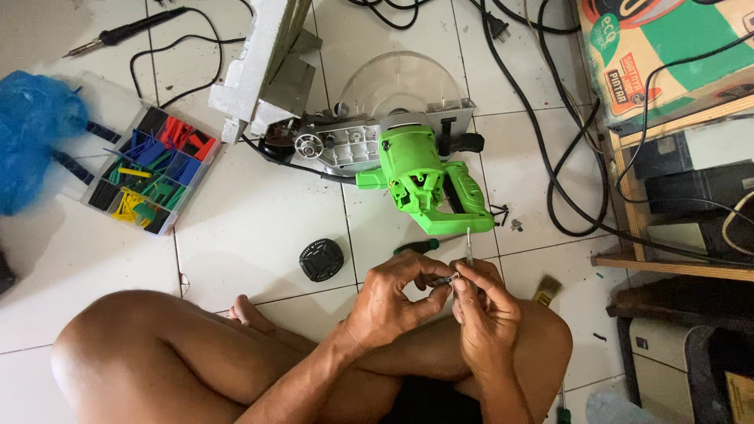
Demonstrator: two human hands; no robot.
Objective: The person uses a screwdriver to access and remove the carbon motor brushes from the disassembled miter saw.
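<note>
I sit cross-legged on a white tiled floor. My left hand (393, 294) and my right hand (483, 310) meet above my knees, both pinching a small dark metal part (444, 279). My right hand also holds a thin metal tool (470, 247) that points up. Just beyond my hands lies a green circular saw (408, 161) with a clear blade guard, its housing opened. A green-handled screwdriver (420, 246) lies on the tile between the saw and my hands. A round black cap (322, 260) rests to the left of my hands.
A clear box of coloured tubing pieces (153, 169) sits at the left, beside a blue plastic bag (31, 133). A soldering iron (126, 33) lies top left. Black cables (550, 157) run to the right. A cardboard box (667, 55) and wooden shelf (675, 263) stand at right. A small brush (547, 289) lies by my knee.
</note>
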